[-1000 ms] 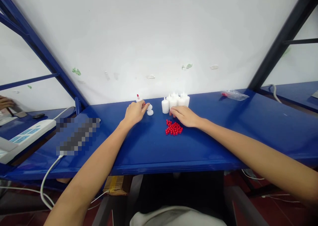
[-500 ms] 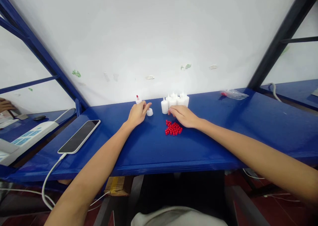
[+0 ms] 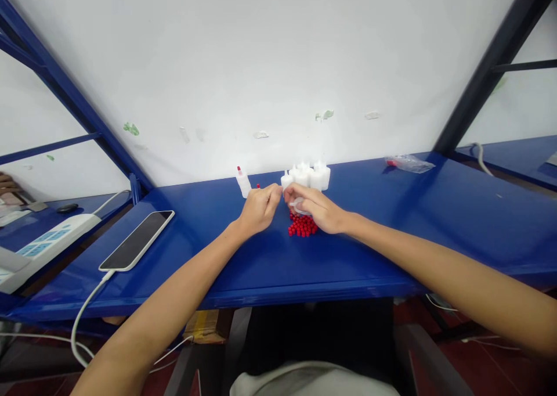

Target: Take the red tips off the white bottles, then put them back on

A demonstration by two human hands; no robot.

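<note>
My left hand and my right hand meet above the blue bench, fingertips almost touching. In my right hand lies a small white bottle, gripped on its side. The fingers of my left hand are pinched at the bottle's end; what they hold is too small to make out. A heap of several red caps sits just under my right hand. Behind it stands a cluster of several white bottles. One white bottle with a red cap stands alone to the left.
A phone on a white cable lies at the bench's left. A white power strip sits on the neighbouring bench, where another person's hand shows at the far left edge. A clear plastic bag lies at the back right.
My left hand left the spot near the lone capped bottle and moved right to meet my right hand. My right hand lifted a white bottle off the bench. The loose white pieces are no longer on the bench.
</note>
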